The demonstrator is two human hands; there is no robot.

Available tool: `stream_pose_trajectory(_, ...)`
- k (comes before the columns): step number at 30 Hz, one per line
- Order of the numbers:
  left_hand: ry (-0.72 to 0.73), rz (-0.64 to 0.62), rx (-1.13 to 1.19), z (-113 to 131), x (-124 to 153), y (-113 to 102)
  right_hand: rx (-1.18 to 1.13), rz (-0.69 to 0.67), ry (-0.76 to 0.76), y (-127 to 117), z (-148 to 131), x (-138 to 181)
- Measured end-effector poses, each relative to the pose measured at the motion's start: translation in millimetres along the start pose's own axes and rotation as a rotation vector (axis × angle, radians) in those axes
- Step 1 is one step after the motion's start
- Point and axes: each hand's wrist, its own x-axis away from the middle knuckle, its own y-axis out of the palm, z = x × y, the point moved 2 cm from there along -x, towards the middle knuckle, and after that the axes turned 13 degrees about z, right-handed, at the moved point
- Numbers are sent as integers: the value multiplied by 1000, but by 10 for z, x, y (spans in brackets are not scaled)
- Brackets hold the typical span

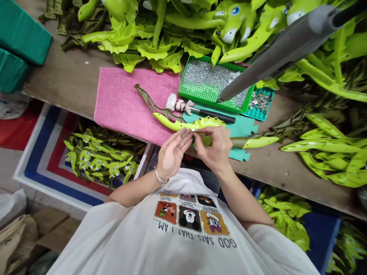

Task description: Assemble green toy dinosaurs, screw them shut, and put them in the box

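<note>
My left hand (173, 152) is turned palm up, fingers extended and slightly cupped, with a few small silver screws (182, 137) lying on them. My right hand (214, 147) is closed in a pinch beside those fingertips; what it pinches is too small to make out. Just beyond both hands lies a lime-green curved plastic part (172, 123) with a scalloped edge. An olive curved plastic part (149, 102) rests behind it on the pink towel (120, 99). A screwdriver with a black shaft (218, 115) and white wrapping lies close by.
A green basket (197, 93) of silver screws stands behind the hands, beside a teal tray (259, 105) of small metal discs. A grey powered tool (275, 49) hangs over it. Lime-green parts (160, 49) pile along the back. A box (54, 152) of assembled pieces sits lower left.
</note>
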Motion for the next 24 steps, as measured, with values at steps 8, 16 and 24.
stream_pose_trajectory(8,60,33,16,31,2,-33,-87,32,13,140,-223,18)
stream_pose_trajectory(16,136,76,102,192,-68,-108,-6,-64,11,437,-87,-113)
stream_pose_trajectory(24,54,96,115,173,-40,-66,-141,-31,-76,286,-180,-157)
